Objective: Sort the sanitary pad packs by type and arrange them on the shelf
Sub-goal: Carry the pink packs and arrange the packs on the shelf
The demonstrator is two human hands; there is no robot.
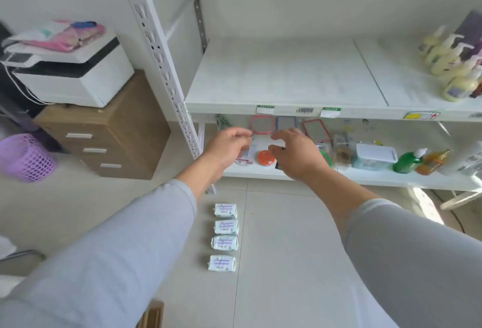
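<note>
Sleeves: two grey sleeves point(109, 254) fill the bottom of the view, one arm reaching forward on each side.
Pad packs: four white sanitary pad packs point(224, 242) with purple print lie on the floor point(287, 249) in a straight column, one behind the other, a small gap between each; they sit between the two arms, below the hands and in front of the shelf post.
Left hand: the left hand point(226, 148) hangs in the air in front of the lower shelf, fingers loosely curled, holding nothing.
Right hand: the right hand point(296, 154) hangs just beside it, fingers bent and spread apart, thumb out, nothing in its grasp.
Upper shelf: the white upper shelf point(287, 77) is bare on its left part; yellow spray bottles point(448, 64) stand at its far right.
Lower shelf: the lower shelf point(365, 179) carries an orange lid point(266, 157), framed mirrors point(262, 125), a lidded clear box point(374, 157) and a green bottle point(408, 162).
Left side: a wooden drawer cabinet point(104, 132) bears a white printer point(75, 72); a purple basket point(24, 157) stands beside it.
</note>
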